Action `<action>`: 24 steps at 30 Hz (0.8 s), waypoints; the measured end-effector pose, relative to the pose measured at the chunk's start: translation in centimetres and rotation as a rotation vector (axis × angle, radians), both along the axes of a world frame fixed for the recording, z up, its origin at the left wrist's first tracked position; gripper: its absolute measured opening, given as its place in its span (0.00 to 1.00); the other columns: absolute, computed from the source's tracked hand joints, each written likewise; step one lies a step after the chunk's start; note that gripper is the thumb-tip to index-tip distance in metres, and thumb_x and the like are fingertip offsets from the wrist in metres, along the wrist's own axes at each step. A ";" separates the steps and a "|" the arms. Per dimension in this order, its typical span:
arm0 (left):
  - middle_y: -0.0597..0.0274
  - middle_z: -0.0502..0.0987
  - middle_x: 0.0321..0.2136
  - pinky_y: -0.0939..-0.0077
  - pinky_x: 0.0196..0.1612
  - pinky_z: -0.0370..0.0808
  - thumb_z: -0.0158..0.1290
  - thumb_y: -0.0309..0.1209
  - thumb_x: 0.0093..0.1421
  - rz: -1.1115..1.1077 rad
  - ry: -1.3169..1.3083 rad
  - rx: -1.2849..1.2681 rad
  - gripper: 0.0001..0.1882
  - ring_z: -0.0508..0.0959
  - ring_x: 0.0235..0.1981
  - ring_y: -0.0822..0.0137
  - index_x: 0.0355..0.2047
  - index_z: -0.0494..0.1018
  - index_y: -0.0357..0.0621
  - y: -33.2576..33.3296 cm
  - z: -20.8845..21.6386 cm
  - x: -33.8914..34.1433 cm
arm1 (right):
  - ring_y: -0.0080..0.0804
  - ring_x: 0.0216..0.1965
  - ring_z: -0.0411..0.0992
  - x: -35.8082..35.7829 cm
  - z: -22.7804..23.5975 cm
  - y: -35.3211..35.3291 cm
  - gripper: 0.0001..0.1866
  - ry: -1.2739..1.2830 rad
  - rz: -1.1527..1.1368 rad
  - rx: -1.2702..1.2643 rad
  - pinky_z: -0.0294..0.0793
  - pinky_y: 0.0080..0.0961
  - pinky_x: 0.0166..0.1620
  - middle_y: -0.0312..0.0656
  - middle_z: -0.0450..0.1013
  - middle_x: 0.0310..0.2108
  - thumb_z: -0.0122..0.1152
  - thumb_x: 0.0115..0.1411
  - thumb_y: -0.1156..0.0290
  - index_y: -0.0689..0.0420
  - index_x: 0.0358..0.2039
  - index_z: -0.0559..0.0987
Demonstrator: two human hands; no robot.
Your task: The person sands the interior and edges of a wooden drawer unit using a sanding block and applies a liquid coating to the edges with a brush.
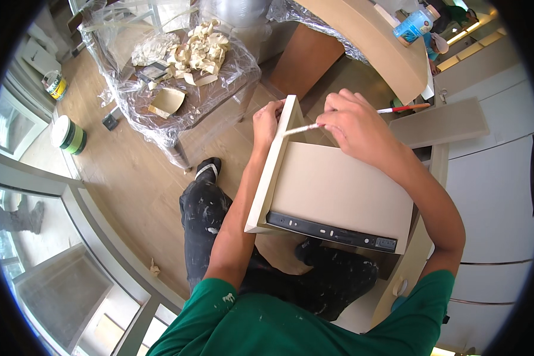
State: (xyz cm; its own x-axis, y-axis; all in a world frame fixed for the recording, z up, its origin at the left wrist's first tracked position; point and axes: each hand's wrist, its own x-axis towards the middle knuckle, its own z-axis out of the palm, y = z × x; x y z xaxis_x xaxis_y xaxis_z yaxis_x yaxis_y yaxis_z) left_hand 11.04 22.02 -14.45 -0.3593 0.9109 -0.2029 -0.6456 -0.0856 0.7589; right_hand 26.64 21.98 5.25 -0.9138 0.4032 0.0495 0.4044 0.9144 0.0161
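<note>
A cream drawer (341, 190) stands pulled out before me, with a black metal slide (332, 231) along its near side. My left hand (267, 123) is closed on the far end of the drawer front (268, 178), its fingers partly hidden behind the panel. In a pinch, my right hand (357, 127) holds a slim paintbrush (400, 110) above the drawer. The brush's red and white handle points right, and its whitish tip reaches the inner side of the drawer front, seemingly touching it.
Left of the drawer, a plastic-wrapped chair (243, 89) bears crumpled masking tape (199, 53). A green-banded tub (69, 135) and a yellow-labelled jar (54, 86) stand by the glass doors. A blue-labelled bottle (417, 25) rests on a curved board (391, 62). Other people appear at far right.
</note>
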 end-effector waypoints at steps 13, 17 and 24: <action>0.68 0.80 0.31 0.79 0.35 0.73 0.50 0.35 0.71 -0.088 -0.154 0.084 0.19 0.76 0.30 0.76 0.49 0.83 0.33 2.0 -3.4 1.2 | 0.19 0.35 0.67 18.8 3.1 -14.8 0.10 1.014 -0.849 -0.067 0.68 0.21 0.39 0.31 0.69 0.34 0.49 0.78 0.69 0.60 0.49 0.76; 0.66 0.82 0.34 0.77 0.41 0.74 0.49 0.47 0.75 -0.245 -0.286 0.128 0.24 0.79 0.35 0.72 0.46 0.83 0.39 1.4 -3.2 1.1 | 0.19 0.36 0.71 22.4 -3.6 -19.6 0.12 1.156 -1.012 -0.243 0.72 0.21 0.41 0.33 0.75 0.36 0.47 0.79 0.64 0.58 0.46 0.76; 0.58 0.85 0.46 0.75 0.47 0.77 0.44 0.58 0.75 -0.285 -0.144 0.170 0.34 0.81 0.41 0.68 0.49 0.81 0.36 -0.7 -3.1 1.1 | 0.26 0.37 0.78 19.6 -7.8 -21.9 0.13 1.360 -0.989 0.045 0.74 0.26 0.40 0.42 0.80 0.35 0.44 0.80 0.66 0.61 0.47 0.74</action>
State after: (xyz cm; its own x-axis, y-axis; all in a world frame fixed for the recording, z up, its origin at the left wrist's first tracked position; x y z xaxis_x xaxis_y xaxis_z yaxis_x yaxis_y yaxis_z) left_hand 12.13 21.34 -17.59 -0.0648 0.9955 -0.0695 -0.7607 -0.0042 0.6491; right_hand 46.27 0.08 -2.55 0.3848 0.7326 0.5614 0.5243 0.3271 -0.7862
